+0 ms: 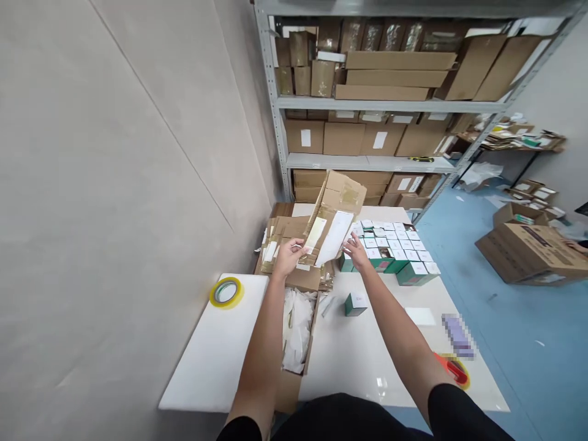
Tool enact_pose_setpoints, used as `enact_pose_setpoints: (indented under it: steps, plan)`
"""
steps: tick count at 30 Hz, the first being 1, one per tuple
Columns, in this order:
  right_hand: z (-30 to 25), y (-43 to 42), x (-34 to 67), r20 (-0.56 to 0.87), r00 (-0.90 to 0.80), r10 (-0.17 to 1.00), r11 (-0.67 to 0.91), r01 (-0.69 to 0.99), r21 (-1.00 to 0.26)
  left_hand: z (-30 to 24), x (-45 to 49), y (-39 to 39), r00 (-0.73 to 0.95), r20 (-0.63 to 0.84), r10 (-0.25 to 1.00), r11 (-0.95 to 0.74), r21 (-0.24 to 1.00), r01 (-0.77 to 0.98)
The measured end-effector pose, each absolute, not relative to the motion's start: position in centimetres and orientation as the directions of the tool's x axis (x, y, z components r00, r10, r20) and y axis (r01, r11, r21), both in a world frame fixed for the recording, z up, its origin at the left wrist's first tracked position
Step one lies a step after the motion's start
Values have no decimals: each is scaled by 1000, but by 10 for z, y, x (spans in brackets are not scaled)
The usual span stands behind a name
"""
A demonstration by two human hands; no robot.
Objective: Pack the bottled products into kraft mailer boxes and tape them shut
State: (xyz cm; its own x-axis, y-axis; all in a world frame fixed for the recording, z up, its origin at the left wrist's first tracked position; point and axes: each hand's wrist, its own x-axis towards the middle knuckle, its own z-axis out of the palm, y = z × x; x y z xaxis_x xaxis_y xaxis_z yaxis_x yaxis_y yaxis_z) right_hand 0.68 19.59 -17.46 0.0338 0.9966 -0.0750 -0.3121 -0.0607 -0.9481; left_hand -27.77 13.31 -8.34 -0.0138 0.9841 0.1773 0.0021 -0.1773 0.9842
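A flattened brown cardboard box [337, 195] with two white labels and strips of tape is held up above the table. My left hand [288, 257] pinches its lower left edge between thumb and fingers. On the lower right edge, beside the larger label, are the curled fingers of my right hand [355, 250]. Behind and below it lies a stack of flattened cardboard [287, 229]. Nearer my body an open carton [298, 331] holds crumpled white packing paper. One small green and white box [355, 304] stands alone between my forearms.
Rows of green and white boxes [416, 272] stand at the right rear. A yellow tape roll [226, 293] lies left; an orange tape dispenser [452, 369] is near the right edge. Shelving [390, 105] with cartons rises behind. Another person's hand touches a large carton [537, 254] on the floor.
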Motion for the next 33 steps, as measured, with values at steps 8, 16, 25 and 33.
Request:
enact_pose_setpoints:
  steps: [8,16,25,33]
  plan:
    - [-153,125,136,-11,114,993,25,-306,-952,-98,-214,115,-46,126,991,-127,991,-32]
    - [-154,37,228,-67,66,996,-46,-276,-960,-128,-123,59,-16,51,999,-50,999,19]
    - [-252,-42,244,-221,-63,973,-230,-327,-917,-184,-97,-55,-142,-125,982,129,991,21]
    - [-324,-96,237,-501,-112,858,-513,-218,-830,-199,-78,-119,-70,-249,966,255,961,108]
